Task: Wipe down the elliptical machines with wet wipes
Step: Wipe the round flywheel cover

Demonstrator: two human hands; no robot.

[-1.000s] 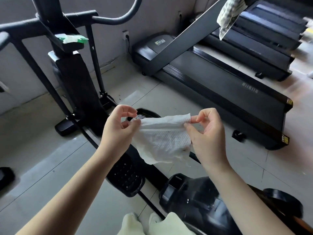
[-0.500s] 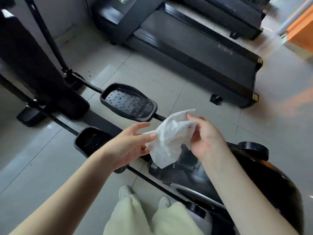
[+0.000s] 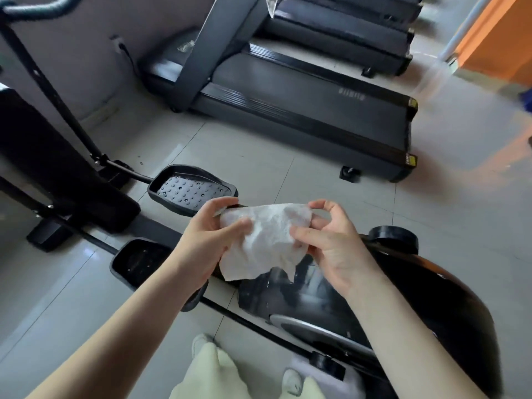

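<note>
White wet wipe (image 3: 264, 240) hangs crumpled above the elliptical's flywheel cover (image 3: 431, 298), my left hand (image 3: 201, 243) and right hand (image 3: 331, 246) each pinching its upper edge; I'd fold it flat into one palm first, so a broad damp face meets the plastic.

Two black treadmills (image 3: 302, 110) stand on pale glossy floor tiles (image 3: 331, 185) beside an orange wall (image 3: 501, 33).
</note>
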